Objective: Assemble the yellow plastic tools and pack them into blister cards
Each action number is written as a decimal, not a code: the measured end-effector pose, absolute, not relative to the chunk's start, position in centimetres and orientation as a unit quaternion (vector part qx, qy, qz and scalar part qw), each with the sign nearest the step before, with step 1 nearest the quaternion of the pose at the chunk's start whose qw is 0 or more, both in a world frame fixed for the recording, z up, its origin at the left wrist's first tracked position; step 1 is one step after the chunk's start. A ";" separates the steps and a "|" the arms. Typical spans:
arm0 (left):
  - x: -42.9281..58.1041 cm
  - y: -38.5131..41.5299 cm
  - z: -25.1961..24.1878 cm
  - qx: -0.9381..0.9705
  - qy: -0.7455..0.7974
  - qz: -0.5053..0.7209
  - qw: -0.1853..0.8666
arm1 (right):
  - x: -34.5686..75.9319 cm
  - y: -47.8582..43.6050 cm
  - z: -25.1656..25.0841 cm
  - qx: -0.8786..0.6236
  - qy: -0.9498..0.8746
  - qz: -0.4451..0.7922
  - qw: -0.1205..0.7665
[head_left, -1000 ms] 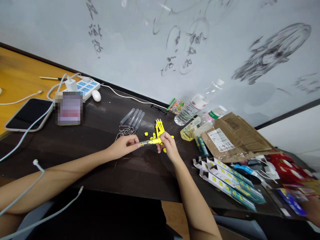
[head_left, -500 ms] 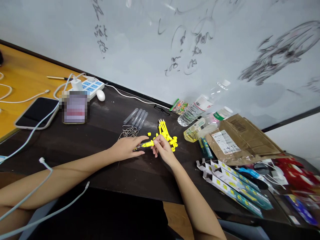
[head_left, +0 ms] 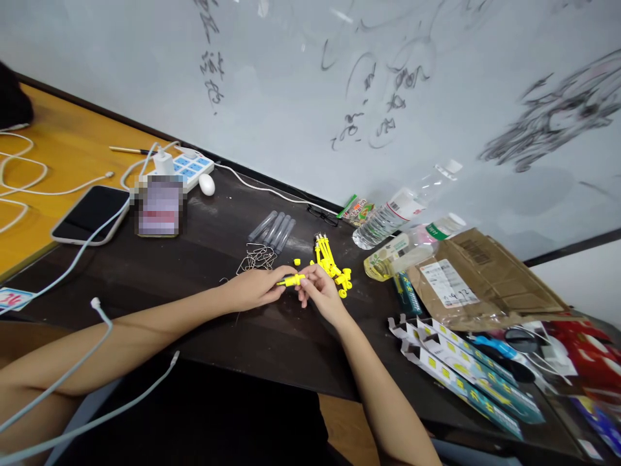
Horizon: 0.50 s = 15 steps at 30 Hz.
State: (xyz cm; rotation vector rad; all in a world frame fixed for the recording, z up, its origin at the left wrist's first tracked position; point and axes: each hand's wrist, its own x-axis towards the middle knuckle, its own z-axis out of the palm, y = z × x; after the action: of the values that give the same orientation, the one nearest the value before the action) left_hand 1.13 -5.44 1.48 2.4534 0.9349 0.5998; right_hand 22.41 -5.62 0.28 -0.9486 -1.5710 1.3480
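My left hand (head_left: 257, 289) and my right hand (head_left: 317, 294) meet over a dark table (head_left: 204, 323), both pinching one small yellow pen-like piece (head_left: 290, 280) held level between them. Just behind my right hand lie several more yellow pieces (head_left: 330, 262) with small yellow caps beside them. Clear plastic tubes (head_left: 272, 229) lie in a row behind my left hand, and a heap of thin metal springs or clips (head_left: 255, 257) lies close to its knuckles.
A power strip (head_left: 182, 169), a phone (head_left: 90, 215) and white cables (head_left: 58, 278) lie at the left. Plastic bottles (head_left: 392, 213), a brown parcel bag (head_left: 480, 278) and opened green card packs (head_left: 466, 375) crowd the right. A scribbled whiteboard (head_left: 339, 77) stands behind.
The two hands have drawn closer together along the yellow piece, so less of it shows between them. The camera has shifted slightly, sliding the scene right.
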 end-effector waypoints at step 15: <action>1.0 -5.3 1.6 0.880 0.318 0.226 0.270 | 22.3 -5.9 0.7 -0.361 -0.615 0.555 0.428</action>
State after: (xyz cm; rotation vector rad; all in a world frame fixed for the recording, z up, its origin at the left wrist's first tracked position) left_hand 1.00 -5.35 1.58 2.3723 0.8568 0.6092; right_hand 22.31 -5.89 0.70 -0.9028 -1.5359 1.3866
